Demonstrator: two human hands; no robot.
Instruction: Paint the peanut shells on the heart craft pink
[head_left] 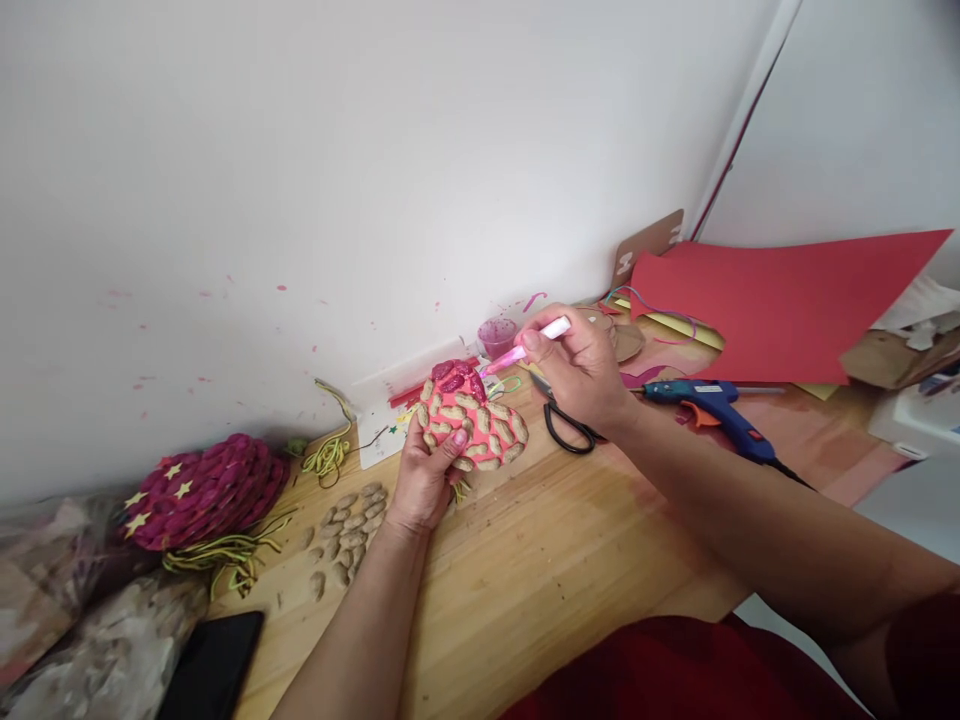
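Note:
My left hand (425, 473) grips the near edge of a pink heart-shaped piece (471, 417) covered with peanut shells and holds it tilted up off the wooden table (525, 560). Some shells at its top are painted dark pink. My right hand (581, 368) is closed on a paintbrush (529, 346) with a white handle. The brush's pink tip touches the painted shells at the top of the heart. A small cup of pink paint (498, 335) stands just behind the heart against the wall.
Black-handled scissors (564, 420) and a blue glue gun (712, 405) lie to the right, with red paper (780, 300) behind. Loose peanut shells (346, 530), yellow-green strings (330, 455), a finished dark pink shell piece with stars (202, 490), a black phone (214, 665) and bags lie left.

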